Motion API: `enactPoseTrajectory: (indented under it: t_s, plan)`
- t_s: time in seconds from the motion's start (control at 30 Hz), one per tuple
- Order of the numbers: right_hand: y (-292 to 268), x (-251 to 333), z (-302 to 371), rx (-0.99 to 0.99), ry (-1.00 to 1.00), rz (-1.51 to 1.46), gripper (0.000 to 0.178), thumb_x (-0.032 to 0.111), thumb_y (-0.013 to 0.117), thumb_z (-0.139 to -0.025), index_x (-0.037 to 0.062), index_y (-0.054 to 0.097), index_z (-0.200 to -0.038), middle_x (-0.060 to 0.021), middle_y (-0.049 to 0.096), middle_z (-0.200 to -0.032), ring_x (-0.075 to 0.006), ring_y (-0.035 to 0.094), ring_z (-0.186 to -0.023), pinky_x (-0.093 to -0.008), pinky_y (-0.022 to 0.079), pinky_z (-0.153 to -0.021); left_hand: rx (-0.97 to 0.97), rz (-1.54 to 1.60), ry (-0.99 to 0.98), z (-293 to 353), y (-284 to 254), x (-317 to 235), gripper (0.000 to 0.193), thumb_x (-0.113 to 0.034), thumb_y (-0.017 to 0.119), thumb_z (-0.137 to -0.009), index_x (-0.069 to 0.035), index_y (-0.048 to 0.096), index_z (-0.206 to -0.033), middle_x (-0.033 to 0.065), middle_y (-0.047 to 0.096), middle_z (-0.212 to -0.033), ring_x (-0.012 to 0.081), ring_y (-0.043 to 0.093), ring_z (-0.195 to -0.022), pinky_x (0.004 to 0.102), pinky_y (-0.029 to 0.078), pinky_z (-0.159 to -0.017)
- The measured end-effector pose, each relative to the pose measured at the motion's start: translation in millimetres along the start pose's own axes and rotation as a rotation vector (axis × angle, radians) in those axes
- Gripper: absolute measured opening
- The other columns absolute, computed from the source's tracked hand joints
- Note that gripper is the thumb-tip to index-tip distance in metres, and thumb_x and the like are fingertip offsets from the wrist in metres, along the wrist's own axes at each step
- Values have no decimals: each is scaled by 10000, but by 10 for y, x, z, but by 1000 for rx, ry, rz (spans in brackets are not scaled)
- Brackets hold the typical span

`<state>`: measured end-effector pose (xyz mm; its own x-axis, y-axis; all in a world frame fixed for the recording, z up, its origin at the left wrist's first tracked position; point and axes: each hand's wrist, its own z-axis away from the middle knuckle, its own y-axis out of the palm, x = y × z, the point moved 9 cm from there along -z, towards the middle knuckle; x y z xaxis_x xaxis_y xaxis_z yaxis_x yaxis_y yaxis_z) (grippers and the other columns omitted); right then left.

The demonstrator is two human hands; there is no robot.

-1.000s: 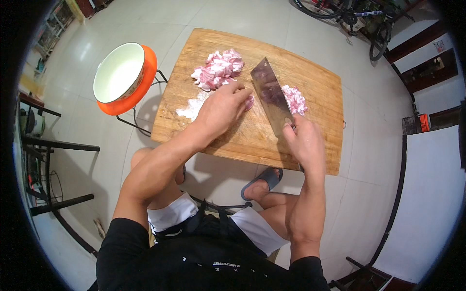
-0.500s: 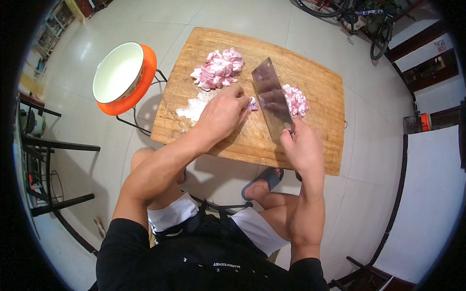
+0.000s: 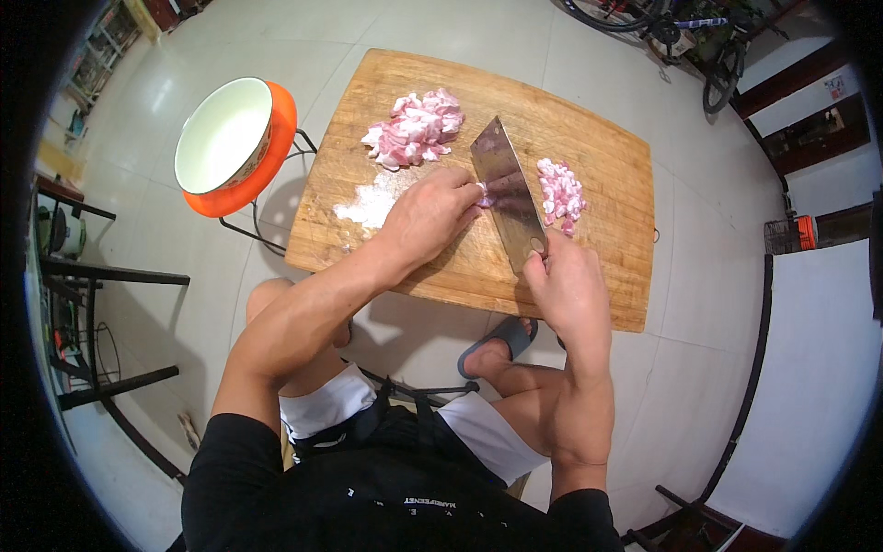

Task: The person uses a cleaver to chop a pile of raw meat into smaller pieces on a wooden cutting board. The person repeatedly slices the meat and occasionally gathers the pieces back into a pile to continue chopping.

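My right hand (image 3: 568,274) is closed round the handle of a cleaver (image 3: 510,189), whose broad blade stands on the wooden cutting board (image 3: 589,294). Curled fingers of my left hand (image 3: 434,213) press a small piece of raw meat (image 3: 487,194) against the board, right beside the blade's left face. A larger heap of pink and white meat slices (image 3: 416,129) lies beyond my left hand. To the right of the cleaver is a smaller pile of finely diced meat (image 3: 560,190). Whitish residue (image 3: 366,204) is smeared on the board left of my left hand.
At the left, a cream enamel bowl (image 3: 223,138) sits on an orange round stool (image 3: 283,120) with dark metal legs. A bicycle (image 3: 676,32) stands at the far right on the tiled floor. Dark furniture legs (image 3: 115,273) jut in from the left.
The cleaver's tip has shifted slightly left and the blade has tilted, showing more of the diced pile. My left hand has moved a little toward the blade, still pressing the meat.
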<state>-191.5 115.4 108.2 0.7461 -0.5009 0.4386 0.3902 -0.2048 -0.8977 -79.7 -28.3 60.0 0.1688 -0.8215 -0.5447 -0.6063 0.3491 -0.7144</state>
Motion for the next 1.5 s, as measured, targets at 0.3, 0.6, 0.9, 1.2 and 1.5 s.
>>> enactPoseTrajectory:
  t_s: [0.3, 0.6, 0.9, 1.2, 1.5]
  plan:
    - [16, 24, 52, 50, -20, 123, 189, 141, 650, -978, -46, 672, -959, -339, 705, -876, -557, 695, -877, -632, 550, -804, 36, 13, 49, -20, 123, 97, 128, -111, 789, -912, -8, 749, -976, 148, 696, -944, 379, 689, -966, 481, 581, -869]
    - [184, 206, -226, 52, -111, 157, 256, 138, 596, -981, -112, 639, -945, -362, 681, -856, -547, 705, -875, -609, 552, -805, 47, 64, 81, -22, 96, 79, 107, -93, 773, -908, -5, 747, -963, 154, 690, -936, 386, 686, -970, 492, 575, -867]
    - [297, 57, -68, 223, 105, 74, 280, 148, 631, -958, -123, 697, -942, -404, 697, -971, -574, 700, -956, -627, 562, -871, 14, 67, 44, 44, 97, 133, 102, -101, 758, -920, -1, 749, -942, 165, 691, -956, 398, 683, -970, 494, 574, -869]
    - [434, -129, -494, 266, 228, -214, 217, 115, 601, -959, -83, 671, -903, -259, 696, -726, -367, 721, -597, -507, 572, -604, 23, 80, 97, 115, 53, 77, 112, -135, 750, -936, -26, 764, -960, 140, 702, -973, 364, 702, -979, 487, 585, -848]
    - [347, -546, -332, 181, 348, -654, 136, 93, 606, -988, 10, 636, -884, -32, 608, -666, -129, 560, -480, -320, 439, -456, 10, 33, 81, 152, 102, 111, 107, -141, 733, -965, -38, 755, -983, 134, 701, -988, 366, 704, -972, 473, 593, -847]
